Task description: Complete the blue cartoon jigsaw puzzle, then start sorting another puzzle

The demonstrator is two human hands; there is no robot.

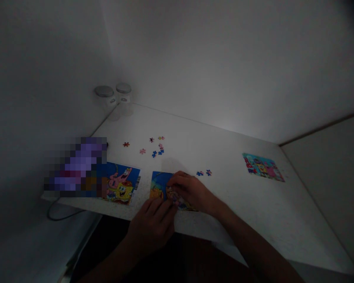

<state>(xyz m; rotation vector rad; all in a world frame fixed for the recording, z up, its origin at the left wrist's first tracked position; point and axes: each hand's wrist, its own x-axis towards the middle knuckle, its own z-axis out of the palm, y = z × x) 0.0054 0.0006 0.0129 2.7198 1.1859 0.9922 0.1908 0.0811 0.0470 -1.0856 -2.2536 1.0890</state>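
Note:
A partly visible jigsaw puzzle (pixel 159 179) with a blue and yellow cartoon picture lies near the table's front edge. My left hand (pixel 153 220) rests at its lower edge, fingers close together and bent over it. From the right, my right hand (pixel 193 192) reaches across the puzzle with curled fingers pressed down on it; whatever sits under those fingertips is hidden. Just beyond that hand lie two blue loose puzzle pieces (pixel 209 172). To the left of the puzzle is a picture card (pixel 122 184) showing cartoon figures and a barcode.
Several loose puzzle pieces (pixel 154 154) are scattered farther back on the white table (pixel 224 153). A colourful picture sheet (pixel 264 167) lies at the right. Two lidded clear jars (pixel 124 98) stand in the back left corner. A blurred purple item (pixel 79 165) and a cable (pixel 51 216) are at the left.

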